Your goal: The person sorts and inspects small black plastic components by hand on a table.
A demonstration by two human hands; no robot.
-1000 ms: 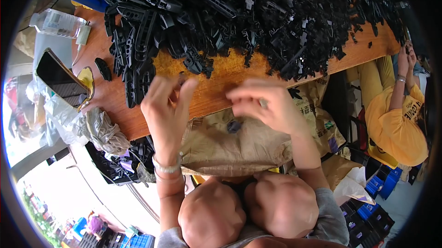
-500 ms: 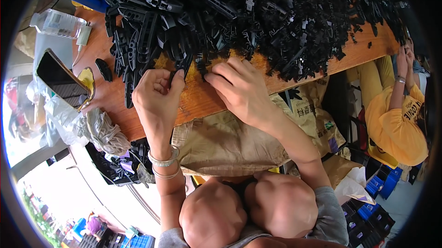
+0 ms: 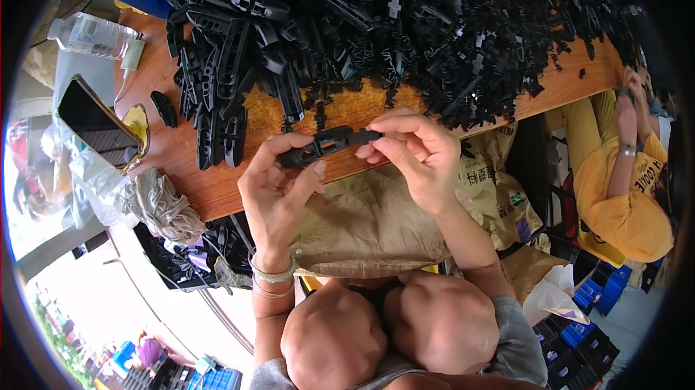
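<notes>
My left hand (image 3: 274, 198) grips a long, hollow black plastic part (image 3: 318, 147) between thumb and fingers, just over the table's near edge. At that part's right end, my right hand (image 3: 426, 158) pinches a small black plastic piece (image 3: 365, 137). The two pieces meet end to end; whether they are joined I cannot tell. Beyond my hands a heap of long black plastic parts (image 3: 230, 57) spreads at the left. A heap of small black plastic pieces (image 3: 463, 50) adjoins it on the right.
The wooden table (image 3: 194, 191) also bears a phone (image 3: 98, 126), a plastic bottle (image 3: 94, 37) and a single black part (image 3: 163, 109). A crumpled cloth (image 3: 163, 205) lies at its left edge. Brown sacking (image 3: 369, 227) hangs before my knees. Another person in yellow (image 3: 615, 195) sits at the right.
Both hands have drawn back from the heaps toward me and come together. The long black part now shows in my left hand, the small piece in my right.
</notes>
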